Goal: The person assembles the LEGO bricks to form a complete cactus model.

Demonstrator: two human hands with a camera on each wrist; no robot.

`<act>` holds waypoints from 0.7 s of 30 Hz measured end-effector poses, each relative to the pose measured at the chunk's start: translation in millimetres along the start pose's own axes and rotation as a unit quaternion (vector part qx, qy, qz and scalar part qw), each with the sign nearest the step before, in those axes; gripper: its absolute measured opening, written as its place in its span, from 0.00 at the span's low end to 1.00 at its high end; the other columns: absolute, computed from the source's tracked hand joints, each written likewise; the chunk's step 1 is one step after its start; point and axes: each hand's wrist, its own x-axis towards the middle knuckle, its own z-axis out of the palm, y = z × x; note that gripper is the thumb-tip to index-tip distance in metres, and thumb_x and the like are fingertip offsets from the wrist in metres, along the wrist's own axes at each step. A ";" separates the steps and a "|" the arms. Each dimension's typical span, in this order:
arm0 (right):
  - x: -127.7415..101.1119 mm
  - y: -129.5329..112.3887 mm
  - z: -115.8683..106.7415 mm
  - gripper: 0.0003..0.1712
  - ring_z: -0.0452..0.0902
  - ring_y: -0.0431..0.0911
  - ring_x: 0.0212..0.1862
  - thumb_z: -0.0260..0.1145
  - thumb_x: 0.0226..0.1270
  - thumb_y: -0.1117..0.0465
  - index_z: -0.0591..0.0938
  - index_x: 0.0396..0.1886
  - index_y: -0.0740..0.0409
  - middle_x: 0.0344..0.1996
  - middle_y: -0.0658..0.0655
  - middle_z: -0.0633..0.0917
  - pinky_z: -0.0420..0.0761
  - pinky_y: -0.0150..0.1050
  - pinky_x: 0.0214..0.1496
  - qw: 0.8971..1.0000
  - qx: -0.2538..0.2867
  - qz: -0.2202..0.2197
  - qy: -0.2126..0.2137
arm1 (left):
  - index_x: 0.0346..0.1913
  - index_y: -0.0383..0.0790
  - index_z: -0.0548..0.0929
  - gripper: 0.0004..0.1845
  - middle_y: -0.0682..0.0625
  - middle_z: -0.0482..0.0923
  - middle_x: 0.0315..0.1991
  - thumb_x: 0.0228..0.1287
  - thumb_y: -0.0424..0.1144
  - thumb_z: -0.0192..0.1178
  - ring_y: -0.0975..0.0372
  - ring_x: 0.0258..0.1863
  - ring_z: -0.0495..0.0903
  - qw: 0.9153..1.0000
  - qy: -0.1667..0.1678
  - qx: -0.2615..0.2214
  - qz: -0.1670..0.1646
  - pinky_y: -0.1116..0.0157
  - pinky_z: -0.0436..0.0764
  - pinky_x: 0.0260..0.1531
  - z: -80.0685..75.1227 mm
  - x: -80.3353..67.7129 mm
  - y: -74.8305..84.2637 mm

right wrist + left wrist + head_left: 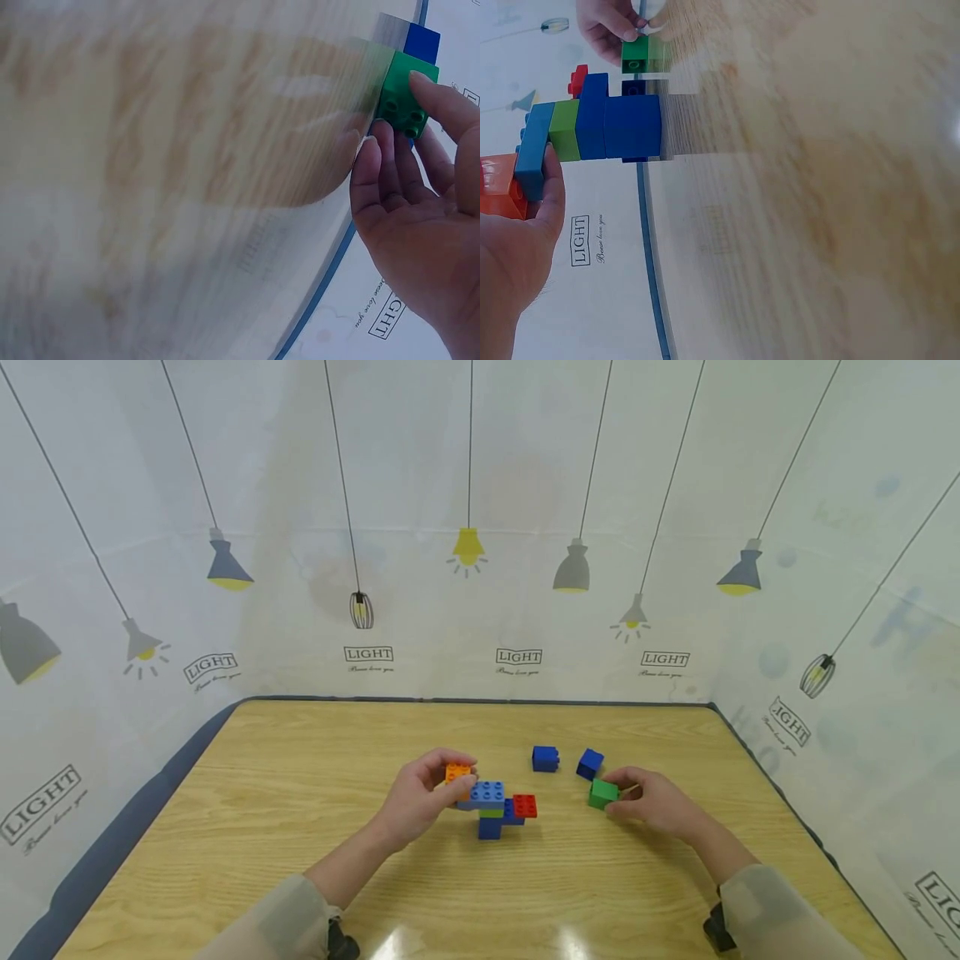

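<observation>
My left hand (pixel 416 797) holds an orange toy brick (pixel 457 772) between thumb and fingers, at the left end of a small brick structure. One digit lies along the structure's light blue brick (pixel 536 150) in the left wrist view. Under that come a lime green brick (pixel 565 131) and dark blue bricks (pixel 634 126), with a red brick (pixel 525 806) out on the right side. The structure stands upright on the table. Off to the right, my right hand (pixel 660 806) pinches a green brick (pixel 405 86), its studs turned toward the palm in the right wrist view.
Two loose blue bricks lie beyond the hands: one (pixel 545 759) behind the structure, the other (pixel 590 764) just behind the green brick. The wooden table (pixel 300 743) ends at a dark edge against a wall covering (pixel 420 468) printed with lamps.
</observation>
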 end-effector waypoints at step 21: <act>-11.2 -44.2 13.9 0.22 0.77 0.49 0.46 0.74 0.66 0.52 0.81 0.56 0.52 0.46 0.54 0.83 0.80 0.37 0.43 0.996 -0.002 -0.079 0.035 | 0.56 0.49 0.83 0.14 0.46 0.81 0.52 0.71 0.45 0.65 0.55 0.46 0.80 1.000 -0.002 -0.004 -0.001 0.64 0.86 0.42 0.3 0.4 0.6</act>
